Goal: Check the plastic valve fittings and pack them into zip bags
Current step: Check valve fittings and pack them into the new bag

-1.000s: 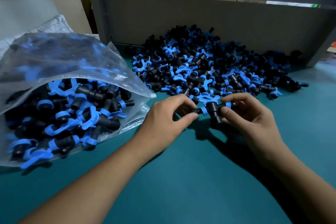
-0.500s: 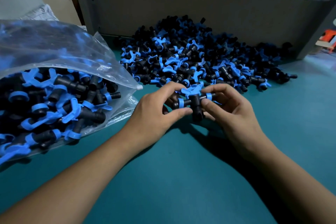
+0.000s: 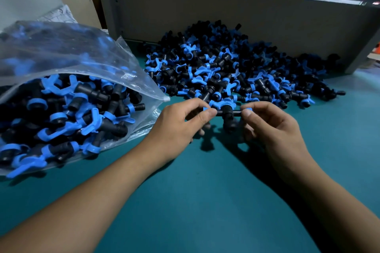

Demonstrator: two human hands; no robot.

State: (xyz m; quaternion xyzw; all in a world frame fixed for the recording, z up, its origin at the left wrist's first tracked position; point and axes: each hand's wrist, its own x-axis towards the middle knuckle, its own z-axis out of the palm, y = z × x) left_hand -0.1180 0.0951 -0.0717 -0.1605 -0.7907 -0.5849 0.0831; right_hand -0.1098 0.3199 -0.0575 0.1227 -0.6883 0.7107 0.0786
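Note:
A black valve fitting [image 3: 227, 113] with blue end rings and a blue handle is held level between both hands, just above the teal table. My left hand [image 3: 181, 127] pinches its left end between thumb and forefinger. My right hand [image 3: 269, 127] pinches its right end the same way. Behind the hands lies a big heap of loose black and blue fittings [image 3: 232, 68]. At the left a clear zip bag [image 3: 67, 63] lies on its side with its mouth open toward the hands, stuffed with several fittings.
The teal table top [image 3: 205, 201] stretches toward me between my forearms. A grey board [image 3: 236, 18] stands upright behind the heap, and a grey post [image 3: 107, 2] rises at its left end. Pale sheets lie behind the bag at the far left.
The two hands have drawn slightly apart along the fitting, which is now held straight and level by its two ends. The view has shifted a little.

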